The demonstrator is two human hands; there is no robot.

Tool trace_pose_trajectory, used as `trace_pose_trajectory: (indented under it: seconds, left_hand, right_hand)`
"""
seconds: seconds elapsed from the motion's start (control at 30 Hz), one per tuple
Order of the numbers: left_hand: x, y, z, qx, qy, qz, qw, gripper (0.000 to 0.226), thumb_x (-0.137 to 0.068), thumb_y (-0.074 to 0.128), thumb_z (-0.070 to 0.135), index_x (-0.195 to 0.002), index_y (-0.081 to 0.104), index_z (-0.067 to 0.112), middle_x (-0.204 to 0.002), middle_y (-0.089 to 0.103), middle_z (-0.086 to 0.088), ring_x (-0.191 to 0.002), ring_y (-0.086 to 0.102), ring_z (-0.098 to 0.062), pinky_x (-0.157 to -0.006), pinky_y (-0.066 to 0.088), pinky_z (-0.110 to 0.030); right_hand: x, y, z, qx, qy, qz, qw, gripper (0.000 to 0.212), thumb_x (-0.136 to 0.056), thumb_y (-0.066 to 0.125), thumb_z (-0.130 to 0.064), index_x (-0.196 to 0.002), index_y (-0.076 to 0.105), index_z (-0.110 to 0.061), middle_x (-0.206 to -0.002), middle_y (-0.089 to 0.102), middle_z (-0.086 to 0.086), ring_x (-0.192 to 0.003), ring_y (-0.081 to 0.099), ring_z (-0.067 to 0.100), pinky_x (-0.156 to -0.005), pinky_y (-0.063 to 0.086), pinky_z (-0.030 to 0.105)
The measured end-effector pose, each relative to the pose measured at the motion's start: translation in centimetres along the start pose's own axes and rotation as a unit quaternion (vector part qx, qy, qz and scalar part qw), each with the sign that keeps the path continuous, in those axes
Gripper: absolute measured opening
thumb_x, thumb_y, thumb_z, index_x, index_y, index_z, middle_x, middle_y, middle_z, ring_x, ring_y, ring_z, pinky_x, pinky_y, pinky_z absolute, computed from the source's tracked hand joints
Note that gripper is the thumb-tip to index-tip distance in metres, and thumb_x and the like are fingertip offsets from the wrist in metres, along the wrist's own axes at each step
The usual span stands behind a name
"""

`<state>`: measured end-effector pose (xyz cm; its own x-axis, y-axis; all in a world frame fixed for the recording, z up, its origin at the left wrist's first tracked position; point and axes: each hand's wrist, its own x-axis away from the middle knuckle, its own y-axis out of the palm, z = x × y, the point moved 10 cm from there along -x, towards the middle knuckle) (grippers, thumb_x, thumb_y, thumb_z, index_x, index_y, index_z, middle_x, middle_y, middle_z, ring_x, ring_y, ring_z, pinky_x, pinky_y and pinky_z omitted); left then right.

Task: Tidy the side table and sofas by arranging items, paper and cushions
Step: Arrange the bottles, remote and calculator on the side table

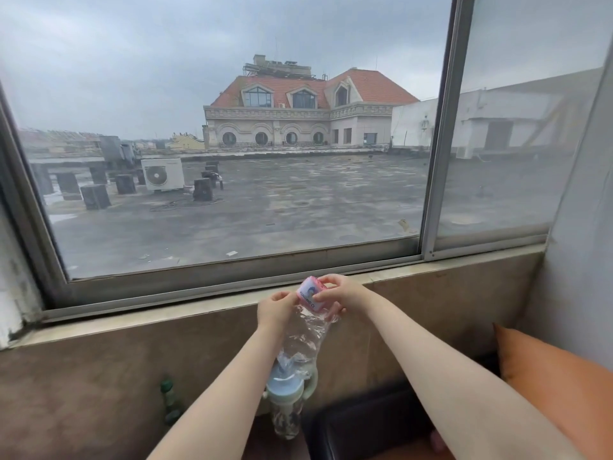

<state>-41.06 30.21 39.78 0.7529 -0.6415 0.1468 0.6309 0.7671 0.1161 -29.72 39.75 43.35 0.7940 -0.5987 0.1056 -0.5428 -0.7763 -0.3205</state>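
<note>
Both hands are up at centre frame, just below the window sill (185, 312). The left hand (277, 310) pinches the edge of a small pink packet (310, 295), and the right hand (341, 293) grips the same packet from the other side, fingers curled over its top. A crumpled clear plastic wrapper (303, 340) hangs from the packet, trailing down between the forearms. Right beneath it, lower centre, stands a bottle with a pale blue lid (285, 393), and the wrapper's tail reaches down to that lid. At lower left, a green bottle (170, 403) stands against the brown wall (83, 393), well apart from the hands. An orange cushion (557, 386) fills the lower right corner, with a dark sofa (371, 423) edge beside it. Above, the big window (232, 194) looks out on a wet grey rooftop with an air-conditioning unit (162, 173) at left and a red-roofed building (298, 104) at upper centre.
</note>
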Motion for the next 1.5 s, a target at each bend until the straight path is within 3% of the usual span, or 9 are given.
trace_pose_trajectory:
  seconds: [0.13, 0.33, 0.47, 0.67, 0.87, 1.07, 1.2, 1.3, 1.5]
  left_hand:
    - [-0.1, 0.7, -0.7, 0.045, -0.051, -0.017, 0.998, 0.01, -0.079, 0.069, 0.001, -0.075, 0.06, 0.004, -0.066, 0.058, -0.008, -0.058, 0.052, -0.018, -0.05, 0.043, -0.024]
    - [0.3, 1.6, -2.0, 0.039, -0.149, -0.075, 0.985, 0.008, -0.082, 0.059, 0.002, -0.074, 0.057, 0.004, -0.074, 0.055, -0.01, -0.061, 0.05, -0.02, -0.058, 0.045, -0.031]
    - [0.2, 1.5, -1.5, 0.038, -0.16, -0.063, 0.984, 0.017, -0.084, 0.048, -0.005, -0.069, 0.051, 0.001, -0.075, 0.056, -0.015, -0.063, 0.055, -0.024, -0.051, 0.052, -0.029]
    - [-0.4, 1.0, -0.2, 0.062, -0.109, -0.014, 0.992, 0.014, -0.086, 0.048, -0.011, -0.081, 0.056, -0.001, -0.072, 0.055, -0.016, -0.061, 0.055, -0.025, -0.042, 0.051, -0.029]
    - [-0.3, 0.9, 1.7, 0.083, -0.046, -0.01, 0.995, 0.014, -0.087, 0.052, -0.009, -0.083, 0.057, 0.003, -0.073, 0.058, -0.014, -0.059, 0.057, -0.024, -0.042, 0.049, -0.026]
    - [-0.4, 0.8, 2.8, 0.071, -0.005, 0.008, 0.997, 0.023, -0.091, 0.05, -0.003, -0.071, 0.048, 0.009, -0.07, 0.055, -0.009, -0.057, 0.053, -0.022, -0.043, 0.048, -0.026]
    - [-0.2, 0.9, 3.0, 0.079, -0.003, 0.017, 0.997, 0.022, -0.091, 0.052, -0.004, -0.072, 0.049, 0.007, -0.068, 0.055, -0.011, -0.055, 0.053, -0.022, -0.036, 0.046, -0.021]
    - [-0.5, 1.0, 2.6, 0.064, -0.013, 0.013, 0.998, 0.02, -0.091, 0.053, -0.002, -0.073, 0.051, 0.007, -0.069, 0.056, -0.01, -0.057, 0.053, -0.021, -0.051, 0.046, -0.027]
    - [-0.3, 1.8, 2.1, 0.077, -0.015, -0.03, 0.996, 0.015, -0.095, 0.053, 0.01, -0.081, 0.05, 0.01, -0.08, 0.059, -0.012, -0.065, 0.056, -0.02, -0.06, 0.049, -0.031]
  right_hand:
    - [-0.1, -0.4, -1.5, 0.019, -0.044, 0.027, 0.998, 0.046, -0.077, 0.064, 0.01, -0.114, 0.052, -0.013, -0.1, 0.06, 0.014, -0.058, 0.06, 0.012, -0.042, 0.042, 0.019]
    - [-0.5, -0.6, -1.9, 0.041, -0.052, 0.021, 0.998, 0.05, -0.074, 0.068, 0.01, -0.118, 0.053, -0.009, -0.103, 0.061, 0.016, -0.085, 0.06, 0.022, -0.078, 0.053, 0.039]
    - [-0.6, -0.3, -1.7, 0.018, -0.045, 0.003, 0.999, 0.043, -0.073, 0.068, 0.009, -0.11, 0.055, -0.009, -0.095, 0.06, 0.015, -0.074, 0.06, 0.02, -0.055, 0.054, 0.023]
    - [-0.3, 0.2, -2.2, 0.015, -0.034, -0.013, 0.999, 0.016, -0.087, 0.054, 0.006, -0.093, 0.056, -0.009, -0.077, 0.061, 0.007, -0.047, 0.062, 0.01, -0.044, 0.049, 0.021]
    - [-0.5, 0.7, -2.5, 0.054, -0.035, -0.02, 0.998, 0.018, -0.093, 0.054, -0.011, -0.106, 0.059, 0.0, -0.075, 0.06, 0.008, -0.058, 0.059, 0.017, -0.043, 0.051, 0.024]
    - [-1.0, 0.0, -1.8, 0.08, -0.005, 0.004, 0.997, 0.02, -0.091, 0.056, -0.022, -0.073, 0.065, -0.017, -0.058, 0.065, -0.002, -0.04, 0.057, 0.01, -0.053, 0.044, 0.024]
    - [-1.0, -0.3, -1.7, 0.071, 0.011, 0.015, 0.997, 0.017, -0.087, 0.059, -0.021, -0.072, 0.066, -0.017, -0.053, 0.064, -0.006, -0.05, 0.055, 0.013, -0.049, 0.044, 0.021]
    - [-0.8, -0.6, -2.2, 0.077, -0.001, 0.026, 0.997, 0.016, -0.089, 0.058, -0.018, -0.075, 0.066, -0.021, -0.059, 0.061, -0.002, -0.052, 0.049, 0.012, -0.055, 0.038, 0.023]
    - [-0.3, -0.4, -3.7, 0.168, -0.041, 0.028, 0.985, 0.025, -0.1, 0.042, -0.023, -0.102, 0.059, -0.004, -0.063, 0.057, 0.001, -0.03, 0.048, 0.001, -0.04, 0.038, 0.014]
